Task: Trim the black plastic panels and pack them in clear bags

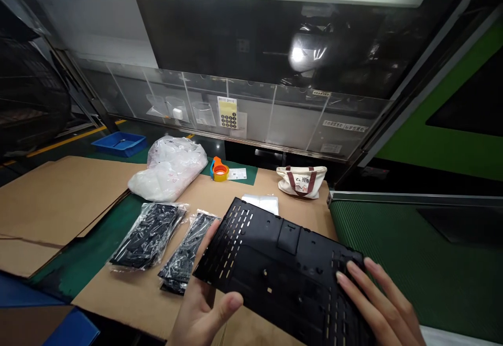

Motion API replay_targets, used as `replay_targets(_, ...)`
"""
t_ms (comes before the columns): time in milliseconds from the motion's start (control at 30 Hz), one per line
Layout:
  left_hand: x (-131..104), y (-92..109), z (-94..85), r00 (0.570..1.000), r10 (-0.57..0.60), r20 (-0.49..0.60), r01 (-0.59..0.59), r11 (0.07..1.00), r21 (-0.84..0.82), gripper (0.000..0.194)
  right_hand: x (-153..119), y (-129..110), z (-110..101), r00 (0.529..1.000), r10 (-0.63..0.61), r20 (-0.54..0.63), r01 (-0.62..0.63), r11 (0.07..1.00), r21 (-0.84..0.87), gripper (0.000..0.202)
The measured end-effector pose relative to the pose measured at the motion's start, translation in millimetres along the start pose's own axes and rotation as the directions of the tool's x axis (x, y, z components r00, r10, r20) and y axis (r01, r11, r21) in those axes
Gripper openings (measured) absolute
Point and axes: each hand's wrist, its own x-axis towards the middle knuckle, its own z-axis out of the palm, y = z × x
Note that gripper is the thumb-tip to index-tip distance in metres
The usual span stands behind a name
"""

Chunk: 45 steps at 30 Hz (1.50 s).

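A flat black plastic panel [283, 267] with rows of slots at both ends is tilted up in front of me. My left hand [204, 304] grips its left end, thumb near the lower edge and fingers behind. On the right end lie the fingers of my right hand [381, 299], spread over the slotted face; its thumb is hidden. Beyond the panel's left end, two clear-bagged bundles of black plastic parts, one farther left [147, 236] and one nearer [188, 252], rest on the cardboard. Partly behind the panel's top edge is a stack of clear plastic bags [261, 203].
A white plastic sack [168, 168], a tape roll [219, 170] and a cloth bag [302, 182] stand farther back. Cardboard sheets [58, 194] lie at left, near a blue tray [120, 144]. A green conveyor belt [440, 272] runs at right.
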Motion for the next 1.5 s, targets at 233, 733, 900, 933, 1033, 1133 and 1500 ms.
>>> replay_targets(233,76,-72,-19.6,0.924,0.111,0.366,-0.253,0.895,0.367,0.058,-18,22,29,0.873,0.481,0.076,-0.48,0.824,0.301,0.028)
replay_targets(733,143,-212,-40.5,0.642,-0.126,0.757,-0.765,-0.044,0.642,0.031,-97,31,70,0.223,0.931,0.288,-0.946,0.135,0.295,0.052)
replay_targets(900,154,-202,-36.9,0.637,-0.186,0.748,-0.763,-0.013,0.646,0.018,-99,25,78,0.202,0.923,0.329,-0.95,0.102,0.297,0.051)
replay_targets(933,156,-200,-36.3,0.653,-0.184,0.734,-0.747,0.003,0.665,0.018,-101,24,81,0.201,0.922,0.33,-0.951,0.103,0.292,0.051)
replay_targets(1033,162,-199,-33.2,0.734,-0.179,0.655,-0.655,0.071,0.753,0.014,-110,19,91,0.239,0.91,0.339,-0.949,0.144,0.282,0.051)
replay_targets(1133,170,-200,-28.7,0.815,-0.209,0.54,-0.513,0.174,0.841,0.008,-122,11,107,0.295,0.864,0.407,-0.945,0.203,0.254,0.05)
replay_targets(1500,178,-199,-35.8,0.907,-0.274,0.32,-0.168,0.46,0.872,0.021,-154,-13,157,0.491,0.761,0.424,-0.866,0.478,0.145,0.045)
